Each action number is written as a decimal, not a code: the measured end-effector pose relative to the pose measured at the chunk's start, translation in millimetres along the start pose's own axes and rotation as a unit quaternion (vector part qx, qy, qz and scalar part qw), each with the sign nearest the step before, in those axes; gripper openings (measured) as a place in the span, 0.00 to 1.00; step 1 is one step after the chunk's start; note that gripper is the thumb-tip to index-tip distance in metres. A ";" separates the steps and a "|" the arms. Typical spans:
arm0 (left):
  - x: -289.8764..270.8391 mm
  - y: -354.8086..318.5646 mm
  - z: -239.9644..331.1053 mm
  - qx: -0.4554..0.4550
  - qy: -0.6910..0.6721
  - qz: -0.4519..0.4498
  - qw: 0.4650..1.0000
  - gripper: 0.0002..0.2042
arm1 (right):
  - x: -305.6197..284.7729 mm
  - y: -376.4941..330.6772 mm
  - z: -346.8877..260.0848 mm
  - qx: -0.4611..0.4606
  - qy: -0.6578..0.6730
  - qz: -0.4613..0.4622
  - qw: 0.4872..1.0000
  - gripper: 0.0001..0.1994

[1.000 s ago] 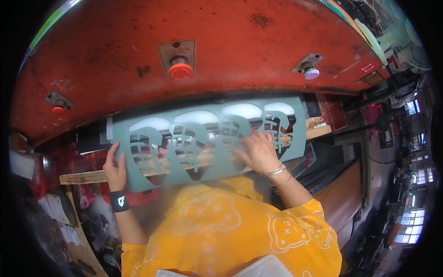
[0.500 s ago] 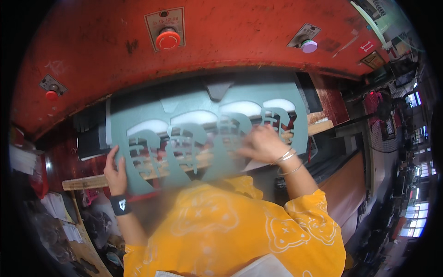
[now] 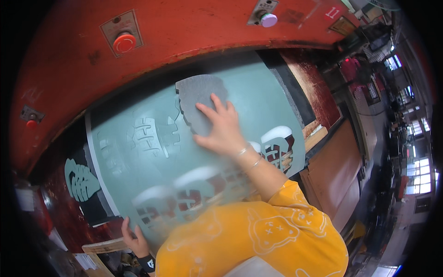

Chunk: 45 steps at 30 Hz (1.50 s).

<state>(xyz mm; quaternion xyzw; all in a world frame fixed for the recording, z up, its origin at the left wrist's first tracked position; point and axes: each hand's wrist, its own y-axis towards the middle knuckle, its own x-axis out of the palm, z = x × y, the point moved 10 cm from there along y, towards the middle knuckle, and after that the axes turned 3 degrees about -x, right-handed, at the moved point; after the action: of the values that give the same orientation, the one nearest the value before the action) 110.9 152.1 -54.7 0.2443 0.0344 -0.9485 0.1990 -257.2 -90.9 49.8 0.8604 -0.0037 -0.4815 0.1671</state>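
A large pale green sheet (image 3: 249,92) lies over the bed in front of me. Through its nearer part runs a row of strappy, shoe-upper-shaped cut-outs, and fainter cut outlines show farther left. A grey flat cutting die (image 3: 194,92) with a notched left edge sits on the sheet. My right hand (image 3: 224,127) rests on this die, fingers spread over its top and thumb by its near edge. At the sheet's near left corner is my left hand (image 3: 134,237), its fingers apart beside the edge; whether it touches the sheet is hard to tell.
Beyond the sheet stands the red machine front (image 3: 184,27) with a red push button (image 3: 124,42) and a pale purple knob (image 3: 268,19). A green strappy cut piece (image 3: 80,181) lies left of the sheet. Brown sheets (image 3: 334,159) are stacked at the right.
My right hand has gone from the cut-outs to the grey die farther back. More of the sheet shows beyond the cut-out row. My left hand is lower in the view, which has turned.
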 end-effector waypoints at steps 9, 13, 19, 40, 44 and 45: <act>-0.8 -1.2 -0.9 -0.029 0.030 -0.019 0.999 0.19 | -50.5 2.1 65.5 0.064 0.417 -0.031 0.906 0.39; -1.9 -4.1 -2.1 -0.012 -0.003 -0.012 1.000 0.19 | -72.4 2.0 107.1 0.092 0.480 0.026 0.872 0.36; -1.9 -4.8 -3.7 -0.018 0.009 -0.009 1.000 0.19 | -75.5 5.1 102.6 0.001 -0.022 0.026 0.999 0.30; -4.5 -2.9 -12.6 0.037 0.025 0.018 0.999 0.18 | -159.7 -23.8 146.0 0.033 0.182 0.417 0.890 0.30; -3.7 -4.5 -9.6 0.048 -0.001 0.041 0.998 0.16 | -211.7 -10.6 90.4 -0.087 0.097 0.525 0.841 0.34; -4.2 -5.3 -6.2 0.063 0.007 0.048 0.997 0.15 | -214.9 0.1 72.1 -0.112 0.063 0.525 0.841 0.34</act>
<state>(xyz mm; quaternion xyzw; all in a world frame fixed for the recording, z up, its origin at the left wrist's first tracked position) 115.0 159.5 -58.3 0.2645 -0.0355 -0.9363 0.2284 -432.3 -75.5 193.0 0.7334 -0.3907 -0.2634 0.4899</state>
